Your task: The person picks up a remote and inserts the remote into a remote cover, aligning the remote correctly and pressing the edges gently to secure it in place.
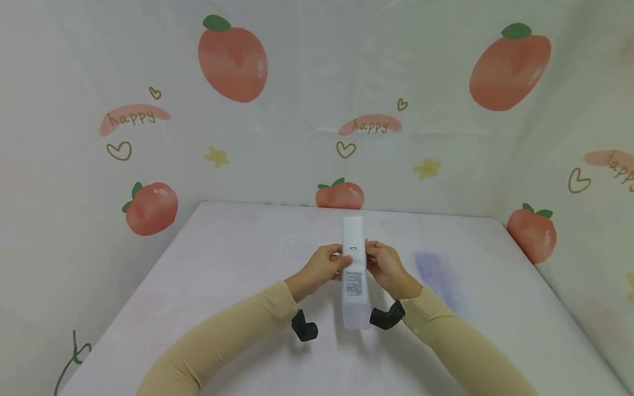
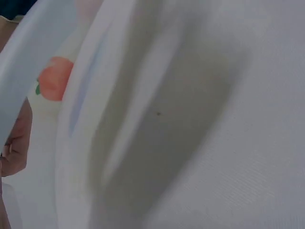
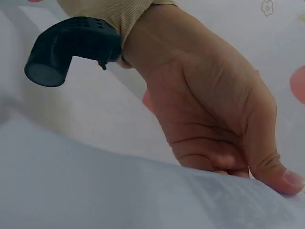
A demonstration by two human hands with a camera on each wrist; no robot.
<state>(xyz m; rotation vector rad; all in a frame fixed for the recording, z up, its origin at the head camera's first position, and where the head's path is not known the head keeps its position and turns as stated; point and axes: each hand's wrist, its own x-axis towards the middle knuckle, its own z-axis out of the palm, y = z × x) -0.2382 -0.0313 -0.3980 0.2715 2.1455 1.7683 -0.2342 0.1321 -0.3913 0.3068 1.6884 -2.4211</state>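
Note:
A long white box-shaped device point(image 1: 353, 231) is held up over the table, its narrow face toward me. That face bears a small port point(image 1: 353, 248) and a printed grey label point(image 1: 354, 283). My left hand point(image 1: 319, 268) grips it from the left, thumb pressed on the face between port and label, other fingers behind. From the right, my right hand point(image 1: 388, 267) holds the opposite side with curled fingers, partly hidden by the device. In the right wrist view the left hand point(image 3: 209, 95) shows above the white casing point(image 3: 119, 191); the left wrist view catches part of the right hand point(image 2: 18, 143).
Black wrist cameras point(image 1: 304, 326) hang below both wrists, close to the device's lower end. A white cloth covers the table point(image 1: 238, 236), with a purple smudge point(image 1: 436, 275) to the right. Fruit-printed curtains point(image 1: 297, 71) stand behind and at the sides. A dark green cord point(image 1: 74, 352) is at lower left.

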